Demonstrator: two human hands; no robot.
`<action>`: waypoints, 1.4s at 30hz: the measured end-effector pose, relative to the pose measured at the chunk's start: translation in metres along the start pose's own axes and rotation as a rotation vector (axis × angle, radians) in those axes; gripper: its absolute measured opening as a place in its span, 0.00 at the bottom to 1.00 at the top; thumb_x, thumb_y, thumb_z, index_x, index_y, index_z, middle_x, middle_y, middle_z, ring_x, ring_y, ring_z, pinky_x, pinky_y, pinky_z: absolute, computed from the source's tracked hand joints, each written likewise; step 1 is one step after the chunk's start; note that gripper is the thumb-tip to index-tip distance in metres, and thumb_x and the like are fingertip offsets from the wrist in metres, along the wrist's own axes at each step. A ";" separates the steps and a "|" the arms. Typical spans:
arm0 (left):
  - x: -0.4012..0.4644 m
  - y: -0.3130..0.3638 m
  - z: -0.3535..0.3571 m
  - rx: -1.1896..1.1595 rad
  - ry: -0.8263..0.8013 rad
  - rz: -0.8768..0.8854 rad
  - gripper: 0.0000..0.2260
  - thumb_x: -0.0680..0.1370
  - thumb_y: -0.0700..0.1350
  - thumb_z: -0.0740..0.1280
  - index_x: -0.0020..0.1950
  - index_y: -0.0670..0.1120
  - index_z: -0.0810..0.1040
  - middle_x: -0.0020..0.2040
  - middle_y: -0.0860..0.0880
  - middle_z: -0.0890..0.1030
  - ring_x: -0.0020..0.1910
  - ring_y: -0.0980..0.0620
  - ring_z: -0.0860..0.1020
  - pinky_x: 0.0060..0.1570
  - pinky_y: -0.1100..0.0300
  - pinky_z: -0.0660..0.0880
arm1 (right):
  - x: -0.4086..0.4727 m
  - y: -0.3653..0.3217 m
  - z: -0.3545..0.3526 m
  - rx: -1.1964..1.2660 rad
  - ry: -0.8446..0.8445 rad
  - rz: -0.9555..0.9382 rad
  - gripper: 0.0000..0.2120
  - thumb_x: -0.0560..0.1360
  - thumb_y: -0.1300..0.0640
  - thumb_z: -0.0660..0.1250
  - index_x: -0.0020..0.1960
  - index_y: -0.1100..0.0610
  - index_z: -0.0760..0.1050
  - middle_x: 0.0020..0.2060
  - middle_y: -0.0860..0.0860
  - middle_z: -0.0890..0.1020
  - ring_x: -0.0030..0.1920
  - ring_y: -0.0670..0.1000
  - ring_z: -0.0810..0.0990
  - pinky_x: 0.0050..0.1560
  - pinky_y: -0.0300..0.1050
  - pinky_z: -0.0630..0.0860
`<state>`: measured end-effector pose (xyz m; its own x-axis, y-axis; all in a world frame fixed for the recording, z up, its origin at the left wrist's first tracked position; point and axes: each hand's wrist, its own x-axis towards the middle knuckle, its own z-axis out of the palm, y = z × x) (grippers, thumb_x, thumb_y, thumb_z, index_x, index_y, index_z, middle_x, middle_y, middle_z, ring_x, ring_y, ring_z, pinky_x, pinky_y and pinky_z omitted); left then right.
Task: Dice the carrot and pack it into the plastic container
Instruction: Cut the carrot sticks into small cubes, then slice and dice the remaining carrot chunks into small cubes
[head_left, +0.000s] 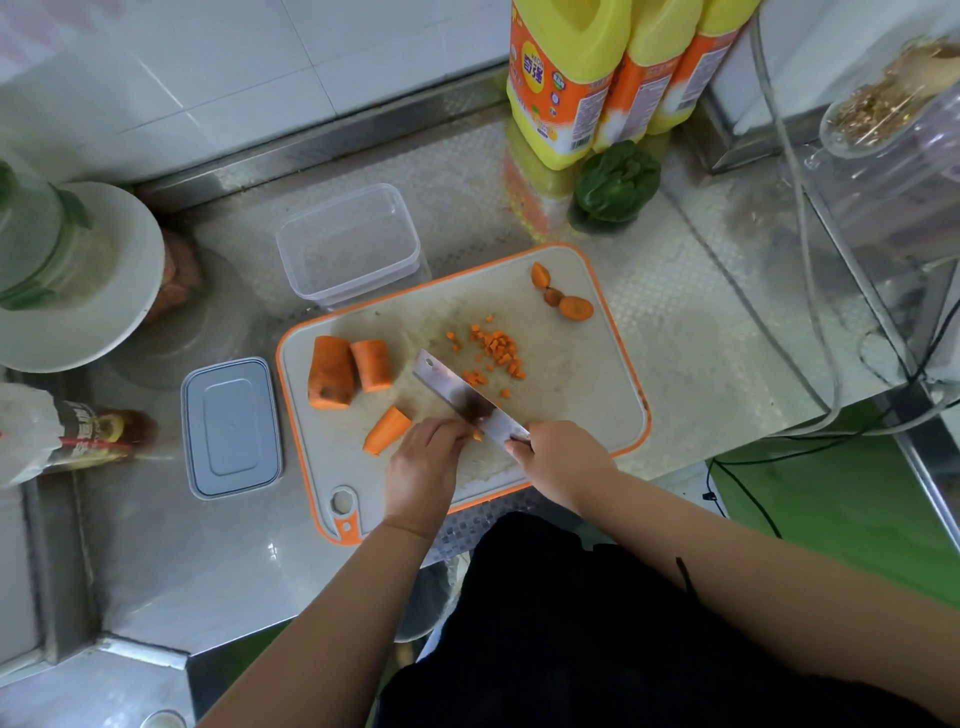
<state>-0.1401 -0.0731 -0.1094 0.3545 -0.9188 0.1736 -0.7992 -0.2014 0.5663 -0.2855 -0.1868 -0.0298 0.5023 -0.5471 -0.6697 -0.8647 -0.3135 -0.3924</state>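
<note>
Right hand (558, 460) clenched around knife (467, 397) handle, left hand (423, 462) pinching small carrot piece (476, 437) at the blade, diced carrot (493, 353) on cutting board (582, 374), plastic container (348, 244) open just behind board, lid (231, 428) at left

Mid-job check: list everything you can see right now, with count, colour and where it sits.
cutting board: 1, pale with orange rim, centre of counter
carrot chunks: 3, orange, left part of board
diced carrot: small pile, orange, mid board
carrot ends: about 3, orange, board's far right corner
knife: 1, steel, angled across board
plastic container: 1, clear, empty, behind board
lid: 1, grey, left of board
bottles: 3, yellow and orange, back of counter
green vegetable: 1, beside bottles
left hand: holds small carrot piece at the blade
right hand: grips knife handle
</note>
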 end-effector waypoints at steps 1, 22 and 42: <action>-0.001 0.000 -0.001 -0.006 0.002 -0.026 0.10 0.79 0.44 0.63 0.46 0.43 0.84 0.43 0.48 0.82 0.40 0.47 0.80 0.39 0.56 0.78 | -0.001 0.001 -0.002 0.004 0.007 0.003 0.16 0.82 0.47 0.55 0.44 0.58 0.69 0.40 0.56 0.76 0.45 0.56 0.76 0.40 0.44 0.66; -0.004 -0.005 -0.001 0.021 -0.011 -0.074 0.10 0.77 0.43 0.63 0.45 0.41 0.83 0.41 0.46 0.81 0.38 0.47 0.79 0.33 0.55 0.77 | -0.015 -0.009 0.016 -0.184 0.008 -0.020 0.16 0.83 0.50 0.52 0.53 0.60 0.73 0.48 0.57 0.80 0.49 0.58 0.79 0.43 0.47 0.70; 0.022 0.055 -0.011 -0.421 -0.046 -0.803 0.12 0.78 0.38 0.65 0.44 0.56 0.76 0.45 0.57 0.81 0.47 0.57 0.79 0.44 0.62 0.73 | -0.003 0.023 -0.014 0.131 0.125 0.014 0.15 0.79 0.47 0.59 0.41 0.57 0.68 0.40 0.56 0.77 0.46 0.57 0.76 0.42 0.46 0.66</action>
<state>-0.1704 -0.1007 -0.0658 0.7012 -0.5701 -0.4280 -0.0734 -0.6549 0.7521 -0.3068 -0.2032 -0.0277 0.4786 -0.6454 -0.5953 -0.8595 -0.2059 -0.4677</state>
